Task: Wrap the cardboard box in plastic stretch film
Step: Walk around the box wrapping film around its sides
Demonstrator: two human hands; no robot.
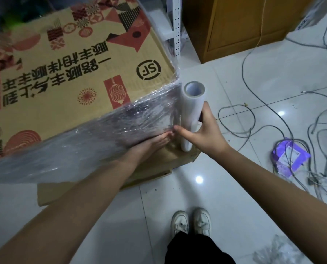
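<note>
A large printed cardboard box (67,73) fills the upper left, standing on a flat sheet of cardboard (159,164). Clear stretch film (94,134) covers its near side and right side. At the box's near right corner the roll of stretch film (191,113) stands upright, and my right hand (204,128) grips it from the right, thumb pointing left. My left hand (153,142) presses flat, fingers straight, on the filmed near side just left of the roll.
Grey cables (273,119) sprawl over the white tiled floor to the right, with a purple parcel (290,157) among them. A wooden cabinet (240,25) and a white perforated post (177,27) stand behind the box. My white shoes (191,221) are below.
</note>
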